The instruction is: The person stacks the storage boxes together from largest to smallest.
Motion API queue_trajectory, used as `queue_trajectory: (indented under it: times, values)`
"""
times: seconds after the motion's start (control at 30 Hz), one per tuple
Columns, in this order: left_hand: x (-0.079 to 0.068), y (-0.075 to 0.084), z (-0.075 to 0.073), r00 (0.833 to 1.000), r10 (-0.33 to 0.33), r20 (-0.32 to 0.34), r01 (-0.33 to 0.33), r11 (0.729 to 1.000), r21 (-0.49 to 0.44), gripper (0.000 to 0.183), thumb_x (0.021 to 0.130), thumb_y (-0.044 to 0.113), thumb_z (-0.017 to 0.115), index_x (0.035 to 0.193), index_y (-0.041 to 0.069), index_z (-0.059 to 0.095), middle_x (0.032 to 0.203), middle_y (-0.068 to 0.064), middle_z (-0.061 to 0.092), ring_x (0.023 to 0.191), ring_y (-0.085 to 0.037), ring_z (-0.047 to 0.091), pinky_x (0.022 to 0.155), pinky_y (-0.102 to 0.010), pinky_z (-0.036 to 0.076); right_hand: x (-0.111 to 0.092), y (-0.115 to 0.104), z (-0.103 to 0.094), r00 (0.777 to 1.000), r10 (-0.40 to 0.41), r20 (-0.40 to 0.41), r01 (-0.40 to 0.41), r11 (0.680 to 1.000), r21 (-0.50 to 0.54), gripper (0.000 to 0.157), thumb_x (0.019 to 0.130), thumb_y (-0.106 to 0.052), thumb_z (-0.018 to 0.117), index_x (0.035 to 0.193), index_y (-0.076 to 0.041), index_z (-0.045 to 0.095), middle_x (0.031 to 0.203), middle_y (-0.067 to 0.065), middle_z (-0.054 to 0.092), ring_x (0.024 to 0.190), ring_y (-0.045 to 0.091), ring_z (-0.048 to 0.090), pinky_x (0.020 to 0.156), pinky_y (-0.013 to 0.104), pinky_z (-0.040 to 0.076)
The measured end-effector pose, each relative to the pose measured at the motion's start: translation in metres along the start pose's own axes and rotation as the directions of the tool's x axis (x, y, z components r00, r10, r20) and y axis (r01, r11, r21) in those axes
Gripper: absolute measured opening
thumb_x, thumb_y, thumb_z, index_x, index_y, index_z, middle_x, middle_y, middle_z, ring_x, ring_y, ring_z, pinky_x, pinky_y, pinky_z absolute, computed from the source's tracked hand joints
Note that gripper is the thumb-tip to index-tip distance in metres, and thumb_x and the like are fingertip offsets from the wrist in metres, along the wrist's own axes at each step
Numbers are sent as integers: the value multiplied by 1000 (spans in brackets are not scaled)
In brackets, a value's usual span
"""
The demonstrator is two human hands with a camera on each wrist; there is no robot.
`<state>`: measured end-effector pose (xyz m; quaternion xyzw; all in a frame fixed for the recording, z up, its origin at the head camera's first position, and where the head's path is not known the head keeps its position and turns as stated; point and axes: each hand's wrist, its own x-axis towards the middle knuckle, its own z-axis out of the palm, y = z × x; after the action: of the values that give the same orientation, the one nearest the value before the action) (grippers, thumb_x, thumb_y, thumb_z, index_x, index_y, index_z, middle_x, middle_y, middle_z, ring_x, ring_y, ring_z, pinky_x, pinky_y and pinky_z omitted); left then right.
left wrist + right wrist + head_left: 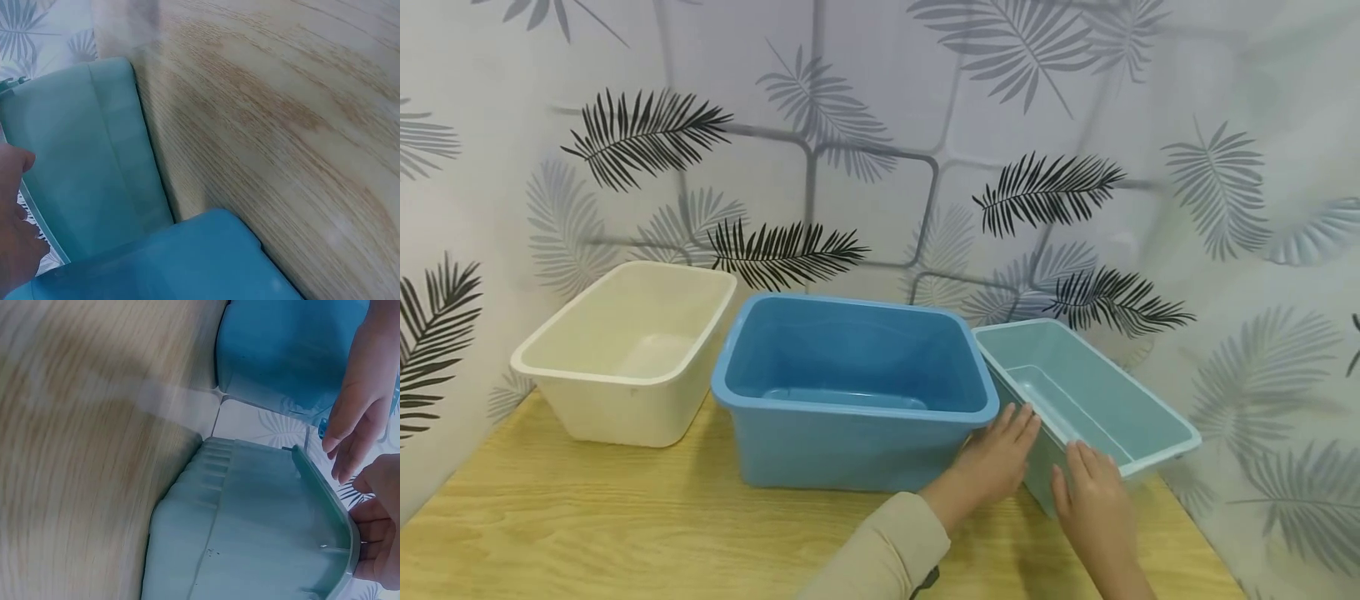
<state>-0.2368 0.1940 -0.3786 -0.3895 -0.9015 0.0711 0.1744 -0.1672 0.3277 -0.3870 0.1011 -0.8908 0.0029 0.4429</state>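
Note:
Three plastic basins stand in a row on a table. My right hand [1093,508] grips the near long rim of the pale teal basin [1120,392] at the right, fingertips over the edge and thumb outside. In the right wrist view, the right hand's fingers [372,534] bend round that rim. My left hand [996,457] reaches into the gap beside the right end of the blue basin [850,446], its extended fingertips at the teal basin's rim. The teal basin is turned at an angle to the blue one. The insides of both basins hold nothing visible.
A cream basin [617,408] stands left of the blue one. The wood-grain table [647,533] runs under everything, its right edge close to the teal basin. Behind hangs a pale curtain [880,208] with a leaf print.

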Motion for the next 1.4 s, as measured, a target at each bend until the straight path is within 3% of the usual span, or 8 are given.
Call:
queue_trajectory:
  times: [0.4, 0.7, 0.87, 1.1, 1.2, 1.4]
  values:
    - [8, 3, 5, 999, -1, -35, -3, 993, -121, 60, 95, 34, 49, 146, 16, 24, 154, -7, 22, 140, -21, 28, 112, -27, 29, -8, 7, -8, 992, 30, -121, -25, 999, 38, 24, 73, -4, 61, 91, 11, 66, 88, 26, 68, 78, 43, 65, 74, 59, 50]
    - [7, 9, -3, 1000, 10, -29, -16, 977, -211, 54, 95, 26, 50, 144, 14, 30, 151, -10, 27, 139, -22, 31, 111, -29, 31, -13, 12, -13, 994, 70, -88, -66, 997, 47, 27, 73, -4, 61, 93, 14, 64, 89, 29, 66, 81, 45, 63, 77, 63, 47]
    - [3, 13, -7, 999, 13, -38, -19, 988, -154, 56, 94, 30, 52, 143, 15, 31, 150, -8, 29, 138, -20, 31, 111, -27, 31, -15, 13, -14, 989, 114, -91, -112, 993, 26, 27, 73, -4, 61, 91, 16, 64, 88, 30, 65, 81, 45, 62, 79, 62, 47]
    - [0, 15, -6, 993, 41, -115, -48, 997, -66, 56, 92, 36, 53, 141, 13, 35, 147, -6, 36, 135, -20, 37, 108, -27, 36, -15, 13, -14, 987, 107, -124, -113, 993, -44, 27, 75, -8, 57, 87, 16, 63, 84, 31, 65, 79, 48, 61, 75, 59, 49]
    - [0, 15, -5, 988, 54, -146, -62, 997, -53, 58, 91, 38, 55, 139, 11, 37, 145, -6, 38, 134, -21, 38, 107, -28, 37, -14, 13, -15, 987, 102, -128, -111, 992, -67, 27, 75, -7, 57, 86, 17, 62, 84, 32, 65, 79, 50, 61, 76, 61, 48]
    - [0, 17, -4, 986, 76, -147, -86, 994, -63, 61, 90, 41, 56, 139, 10, 36, 145, -7, 39, 135, -22, 38, 108, -28, 36, -16, 16, -14, 986, 76, -150, -91, 991, -95, 28, 76, -8, 55, 84, 18, 61, 80, 34, 62, 77, 49, 59, 74, 57, 49]
